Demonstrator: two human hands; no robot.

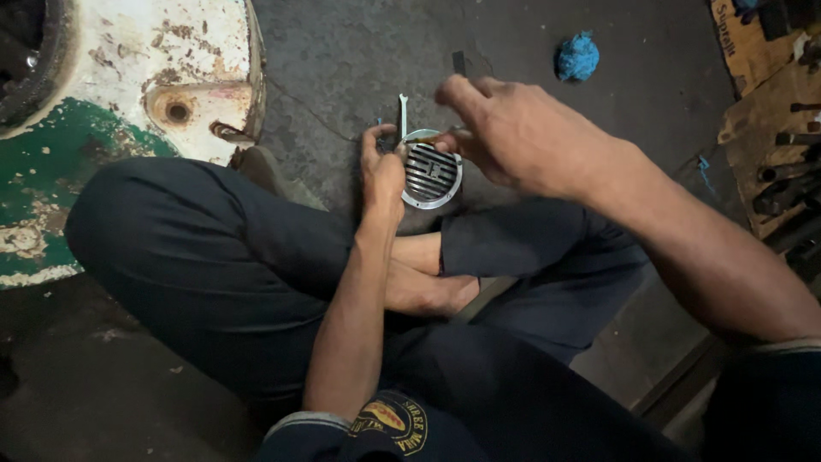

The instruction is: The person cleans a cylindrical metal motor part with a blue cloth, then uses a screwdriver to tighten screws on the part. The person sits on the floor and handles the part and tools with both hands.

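Head view: the person sits cross-legged on a dark concrete floor (359, 60), both hands up over the legs.

Left hand (382, 171): grip curled around the left rim of a round metal grille disc (432, 174), thumb up along the edge, so it is grasping the disc. The disc sits upright-ish, slotted face toward the camera, chrome rim, just above the crossed shins.

Right hand (513, 137): fingers pinched shut on a thin tool (440, 135) with a dark, slim shaft; its tip meets the top rim of the disc. I cannot tell what kind of tool it is, it's too small and partly hidden by the fingers.

A small spanner (403, 114) lies on the floor just behind the disc, pointing away from the person. It is touching neither hand.

Packages/labels: a sheet of brown cardboard (753, 51) with dark print lies at top right, with dark tools (782, 184) lying on it along the right edge. There is a round yellow-and-red patch (389, 417) on the dark shirt at bottom centre. A blue rag (578, 56) is bunched up on the floor at top right, well apart from the hands.

Edges/room: a large white and green metal body (111, 94), rusty, with a bolt hole, fills the top left, close to the left knee. Open floor runs between it and the cardboard, beyond the disc. A raised floor edge (676, 385) runs diagonally at lower right, beside the right forearm.
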